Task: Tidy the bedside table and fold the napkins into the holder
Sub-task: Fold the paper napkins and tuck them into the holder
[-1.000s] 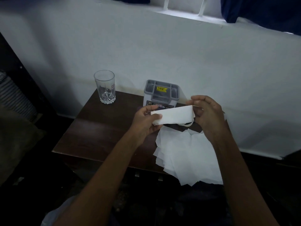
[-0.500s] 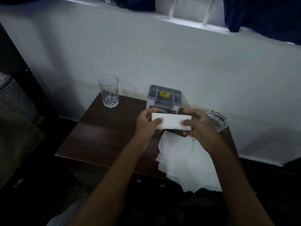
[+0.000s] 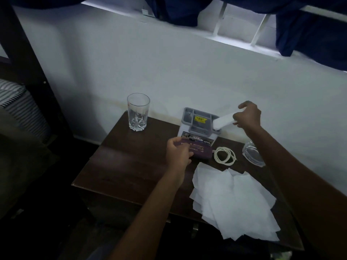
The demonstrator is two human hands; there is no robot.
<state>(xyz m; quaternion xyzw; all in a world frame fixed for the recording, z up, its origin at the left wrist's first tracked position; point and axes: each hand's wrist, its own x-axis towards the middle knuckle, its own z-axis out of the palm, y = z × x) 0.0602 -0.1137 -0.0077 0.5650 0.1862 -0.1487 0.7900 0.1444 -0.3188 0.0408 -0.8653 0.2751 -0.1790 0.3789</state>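
Leaving left hand [image 3: 177, 153], napkin [image 3: 224, 121] at holder [image 3: 189, 117]

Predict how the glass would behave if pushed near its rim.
The glass is tall and narrow, so it would probably tip rather than slide. It looks empty, so likely light. Being glass, it could break falling off the table.

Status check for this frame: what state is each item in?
Glass: upright, empty.
Holder: upright, open-topped.
Folded napkin: tilted, lower end at holder's right edge, pinched by right grip.
Loose napkins: unfolded, piled.
Dark case: flat, left grip on its end.
Cord: coiled.
Ashtray: upright.
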